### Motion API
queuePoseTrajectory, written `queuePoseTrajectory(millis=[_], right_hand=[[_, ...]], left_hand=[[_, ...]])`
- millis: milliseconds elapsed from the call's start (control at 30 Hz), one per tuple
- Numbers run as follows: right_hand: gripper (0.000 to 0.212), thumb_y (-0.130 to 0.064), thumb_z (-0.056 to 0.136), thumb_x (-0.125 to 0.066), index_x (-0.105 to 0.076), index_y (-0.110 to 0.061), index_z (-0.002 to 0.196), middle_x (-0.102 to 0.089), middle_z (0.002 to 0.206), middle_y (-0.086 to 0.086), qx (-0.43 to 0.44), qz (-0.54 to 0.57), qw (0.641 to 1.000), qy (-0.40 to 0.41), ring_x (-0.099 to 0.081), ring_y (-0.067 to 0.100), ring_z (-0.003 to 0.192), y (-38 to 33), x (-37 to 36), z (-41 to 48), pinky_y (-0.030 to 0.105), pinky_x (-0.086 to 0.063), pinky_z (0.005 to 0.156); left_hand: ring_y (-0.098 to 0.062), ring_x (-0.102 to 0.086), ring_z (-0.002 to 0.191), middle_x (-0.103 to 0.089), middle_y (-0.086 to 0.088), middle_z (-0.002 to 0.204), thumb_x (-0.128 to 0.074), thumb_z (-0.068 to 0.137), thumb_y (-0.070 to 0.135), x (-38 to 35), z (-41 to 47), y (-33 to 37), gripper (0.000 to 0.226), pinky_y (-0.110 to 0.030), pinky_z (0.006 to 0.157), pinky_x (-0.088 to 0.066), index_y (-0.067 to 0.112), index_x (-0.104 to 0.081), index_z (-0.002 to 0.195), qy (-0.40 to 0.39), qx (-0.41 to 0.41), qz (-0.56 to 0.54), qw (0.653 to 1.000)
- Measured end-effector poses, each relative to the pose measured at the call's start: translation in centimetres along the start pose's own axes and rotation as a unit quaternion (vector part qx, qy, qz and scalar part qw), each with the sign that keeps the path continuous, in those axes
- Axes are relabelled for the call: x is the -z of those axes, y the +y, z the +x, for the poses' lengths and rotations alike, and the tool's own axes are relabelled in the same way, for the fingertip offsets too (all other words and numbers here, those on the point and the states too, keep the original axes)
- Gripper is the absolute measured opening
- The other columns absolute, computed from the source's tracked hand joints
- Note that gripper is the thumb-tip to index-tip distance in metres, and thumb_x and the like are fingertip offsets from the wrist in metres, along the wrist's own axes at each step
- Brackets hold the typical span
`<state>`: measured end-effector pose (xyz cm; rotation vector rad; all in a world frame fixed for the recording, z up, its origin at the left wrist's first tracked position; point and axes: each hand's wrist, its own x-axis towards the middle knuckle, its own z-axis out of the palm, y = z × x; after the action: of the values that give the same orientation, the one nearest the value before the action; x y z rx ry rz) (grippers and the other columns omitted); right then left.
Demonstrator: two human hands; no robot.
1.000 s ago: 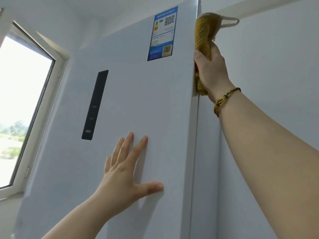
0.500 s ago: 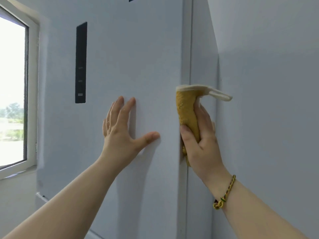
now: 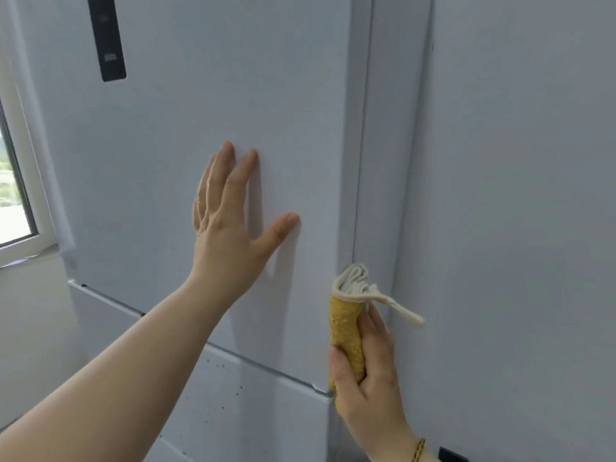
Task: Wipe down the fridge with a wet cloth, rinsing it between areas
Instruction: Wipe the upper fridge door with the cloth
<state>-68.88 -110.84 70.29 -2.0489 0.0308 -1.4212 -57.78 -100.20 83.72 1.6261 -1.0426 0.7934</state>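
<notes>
The white fridge [image 3: 206, 105] fills the middle of the view, its upper door shut and a black control strip [image 3: 106, 38] near the top left. My left hand [image 3: 230, 221] lies flat on the upper door, fingers straight and spread, its skin wet. My right hand [image 3: 370, 378] grips a folded yellow cloth [image 3: 348, 331] with a cream edge and presses it against the right side edge of the door, just above the seam to the lower door [image 3: 253, 405].
A grey wall [image 3: 516, 195] stands close along the fridge's right side, leaving a narrow gap. A window [image 3: 13, 181] with a white frame is at the far left. Dark specks dot the lower door.
My right hand has slid the cloth down the door's right edge from the top corner to near the bottom of the upper door. The view dropped with it. My left hand stayed flat on the door.
</notes>
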Motion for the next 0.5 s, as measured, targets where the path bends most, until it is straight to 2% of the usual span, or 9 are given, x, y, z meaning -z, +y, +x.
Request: queuePoseTrajectory(millis=[133, 233, 300, 333, 367, 400, 500], right_hand=[[0.078, -0.038, 0.068, -0.055, -0.018, -0.060, 0.133, -0.018, 0.141, -0.039, -0.072, -0.027, 0.997, 0.001, -0.025, -0.012, 0.129, 0.1, -0.3, -3.6, 0.002, -0.019, 0.103], [0.073, -0.038, 0.067, -0.052, -0.023, -0.057, 0.130, -0.037, 0.135, -0.030, -0.146, -0.047, 0.988, -0.034, -0.045, -0.001, 0.120, -0.4, 0.7, -5.2, 0.013, -0.036, 0.099], [0.064, -0.032, 0.064, -0.056, -0.038, -0.065, 0.116, -0.061, 0.104, -0.026, -0.215, -0.015, 0.974, -0.063, -0.062, 0.006, 0.094, -1.5, 2.0, -5.3, 0.020, -0.048, 0.084], [0.060, -0.024, 0.062, -0.057, -0.049, -0.068, 0.103, -0.065, 0.085, -0.022, -0.249, 0.016, 0.966, -0.064, -0.063, 0.004, 0.074, -2.1, 2.6, -5.2, 0.016, -0.049, 0.070], [0.056, -0.017, 0.060, -0.055, -0.058, -0.064, 0.092, -0.066, 0.071, -0.016, -0.280, 0.052, 0.957, -0.045, -0.057, 0.004, 0.058, -3.0, 3.1, -4.9, 0.013, -0.046, 0.059], [0.051, -0.013, 0.059, -0.054, -0.066, -0.055, 0.086, -0.066, 0.063, -0.009, -0.300, 0.087, 0.950, -0.009, -0.052, 0.007, 0.050, -4.0, 3.4, -4.5, 0.012, -0.043, 0.052], [0.039, -0.013, 0.048, -0.063, -0.068, -0.026, 0.085, -0.066, 0.059, 0.002, -0.297, 0.182, 0.935, 0.061, -0.054, 0.010, 0.049, -7.4, 2.9, -2.9, 0.014, -0.044, 0.048]], left_hand=[[0.008, 0.005, 0.128, 0.002, 0.023, 0.138, -0.038, 0.068, 0.064, -0.1, -0.1, -0.2, 0.067, -0.027, 0.112, 0.002, 0.051, -0.004, 0.124, -0.010, -0.006, 0.016, 1.000], [0.014, 0.012, 0.124, 0.008, 0.025, 0.136, -0.033, 0.069, 0.064, -0.3, -0.2, -0.1, 0.064, -0.015, 0.107, 0.013, 0.051, -0.001, 0.124, -0.020, -0.004, 0.007, 1.000], [0.015, 0.015, 0.123, 0.011, 0.026, 0.136, -0.031, 0.069, 0.063, -0.2, 0.0, -0.1, 0.064, -0.006, 0.100, 0.020, 0.051, 0.000, 0.124, -0.028, -0.006, -0.005, 1.000], [0.015, 0.015, 0.123, 0.011, 0.026, 0.136, -0.030, 0.069, 0.063, -0.1, 0.0, -0.1, 0.065, -0.004, 0.098, 0.021, 0.050, 0.000, 0.125, -0.032, -0.007, -0.012, 0.999], [0.015, 0.015, 0.123, 0.010, 0.025, 0.137, -0.029, 0.069, 0.063, 0.0, 0.0, -0.2, 0.067, -0.003, 0.097, 0.022, 0.048, -0.001, 0.127, -0.037, -0.007, -0.019, 0.999], [0.014, 0.014, 0.123, 0.008, 0.024, 0.137, -0.028, 0.069, 0.062, 0.2, 0.0, -0.3, 0.068, -0.003, 0.096, 0.023, 0.046, -0.003, 0.129, -0.041, -0.011, -0.027, 0.999], [0.011, 0.004, 0.127, -0.006, 0.019, 0.139, -0.032, 0.073, 0.057, 2.0, -0.2, -0.9, 0.062, -0.009, 0.103, 0.020, 0.040, -0.020, 0.132, -0.064, -0.059, -0.064, 0.994]])
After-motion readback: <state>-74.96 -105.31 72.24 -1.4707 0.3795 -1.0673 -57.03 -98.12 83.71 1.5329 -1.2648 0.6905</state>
